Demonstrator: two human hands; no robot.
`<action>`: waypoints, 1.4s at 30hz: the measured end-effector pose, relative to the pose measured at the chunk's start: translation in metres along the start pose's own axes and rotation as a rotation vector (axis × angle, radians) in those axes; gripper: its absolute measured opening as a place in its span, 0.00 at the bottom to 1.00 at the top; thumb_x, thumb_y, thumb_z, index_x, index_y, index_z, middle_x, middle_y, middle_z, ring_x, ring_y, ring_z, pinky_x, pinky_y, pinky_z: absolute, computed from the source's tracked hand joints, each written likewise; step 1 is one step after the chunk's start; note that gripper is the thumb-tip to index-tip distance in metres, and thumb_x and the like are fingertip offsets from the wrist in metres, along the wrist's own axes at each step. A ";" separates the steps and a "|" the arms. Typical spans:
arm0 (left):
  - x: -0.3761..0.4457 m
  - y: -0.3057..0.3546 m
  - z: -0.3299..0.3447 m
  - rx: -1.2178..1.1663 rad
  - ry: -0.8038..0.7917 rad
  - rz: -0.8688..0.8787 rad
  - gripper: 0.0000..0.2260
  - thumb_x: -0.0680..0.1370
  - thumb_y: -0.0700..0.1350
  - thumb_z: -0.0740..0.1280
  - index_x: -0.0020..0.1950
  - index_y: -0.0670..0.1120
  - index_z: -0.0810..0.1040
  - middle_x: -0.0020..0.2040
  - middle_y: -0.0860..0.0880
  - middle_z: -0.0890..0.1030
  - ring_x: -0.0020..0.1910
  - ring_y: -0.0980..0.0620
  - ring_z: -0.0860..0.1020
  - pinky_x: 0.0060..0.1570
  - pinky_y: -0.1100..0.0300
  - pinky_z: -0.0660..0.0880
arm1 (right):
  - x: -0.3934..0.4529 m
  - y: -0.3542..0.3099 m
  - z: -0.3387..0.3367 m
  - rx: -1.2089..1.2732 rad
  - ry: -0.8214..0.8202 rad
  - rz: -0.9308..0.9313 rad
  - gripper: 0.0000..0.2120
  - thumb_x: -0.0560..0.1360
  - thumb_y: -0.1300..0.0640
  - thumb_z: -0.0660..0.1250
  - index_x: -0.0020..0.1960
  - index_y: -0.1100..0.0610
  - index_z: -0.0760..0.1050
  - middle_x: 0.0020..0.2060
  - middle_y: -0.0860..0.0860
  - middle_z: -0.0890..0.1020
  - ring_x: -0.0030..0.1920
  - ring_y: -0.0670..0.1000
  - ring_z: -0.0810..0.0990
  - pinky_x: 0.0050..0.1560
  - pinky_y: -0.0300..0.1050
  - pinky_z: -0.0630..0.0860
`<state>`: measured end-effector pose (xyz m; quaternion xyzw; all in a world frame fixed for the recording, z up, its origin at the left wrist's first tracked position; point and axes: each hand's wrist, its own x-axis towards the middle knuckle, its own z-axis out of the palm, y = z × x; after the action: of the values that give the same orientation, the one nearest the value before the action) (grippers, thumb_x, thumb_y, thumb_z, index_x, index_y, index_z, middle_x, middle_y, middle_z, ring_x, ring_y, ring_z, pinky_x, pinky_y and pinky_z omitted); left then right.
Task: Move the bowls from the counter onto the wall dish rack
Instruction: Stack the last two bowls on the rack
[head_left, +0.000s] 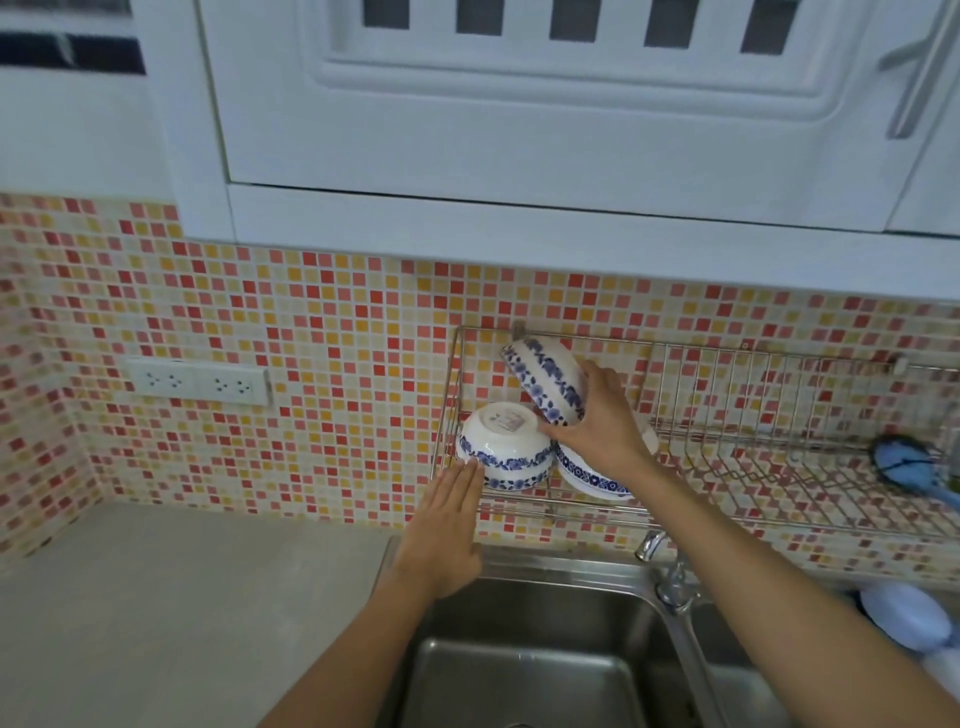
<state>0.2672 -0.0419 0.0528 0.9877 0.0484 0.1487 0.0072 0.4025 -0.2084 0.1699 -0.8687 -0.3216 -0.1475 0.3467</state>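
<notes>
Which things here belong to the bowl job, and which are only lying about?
Job: tilted bowl in right hand; upside-down bowl by left hand; third bowl; wall dish rack.

Lying about: faucet, sink, wall socket, blue brush.

Third bowl (587, 475) mostly behind hand (597, 421)

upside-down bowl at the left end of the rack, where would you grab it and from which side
Judging from its pose, take the upside-down bowl from above, fingers spread over the domed wall below the foot ring. The rim faces down on the wire rack, so it cannot be pinched. The tilted bowl in the right hand crowds its right; the flat left hand sits at its front-left.
</notes>
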 end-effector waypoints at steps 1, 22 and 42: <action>0.000 0.001 0.000 -0.008 0.004 -0.003 0.38 0.75 0.49 0.58 0.76 0.45 0.36 0.77 0.47 0.37 0.74 0.50 0.33 0.70 0.54 0.31 | 0.000 0.000 0.004 -0.041 -0.029 -0.035 0.45 0.67 0.50 0.78 0.75 0.58 0.56 0.67 0.55 0.64 0.67 0.54 0.66 0.63 0.41 0.64; -0.015 -0.004 0.017 -0.005 0.063 0.007 0.40 0.73 0.47 0.59 0.76 0.44 0.37 0.77 0.45 0.37 0.75 0.49 0.34 0.73 0.49 0.39 | -0.001 0.011 0.058 -0.331 -0.186 -0.161 0.50 0.64 0.51 0.80 0.76 0.55 0.52 0.70 0.57 0.61 0.69 0.59 0.66 0.68 0.53 0.68; -0.015 -0.005 0.017 -0.002 0.047 -0.028 0.39 0.75 0.50 0.59 0.76 0.48 0.35 0.76 0.50 0.33 0.72 0.54 0.28 0.69 0.54 0.30 | 0.004 0.008 0.063 -0.463 -0.312 -0.374 0.45 0.68 0.60 0.77 0.77 0.57 0.55 0.74 0.58 0.61 0.72 0.59 0.63 0.67 0.55 0.70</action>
<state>0.2575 -0.0385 0.0318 0.9831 0.0623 0.1717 0.0093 0.4129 -0.1670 0.1223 -0.8625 -0.4825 -0.1429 0.0537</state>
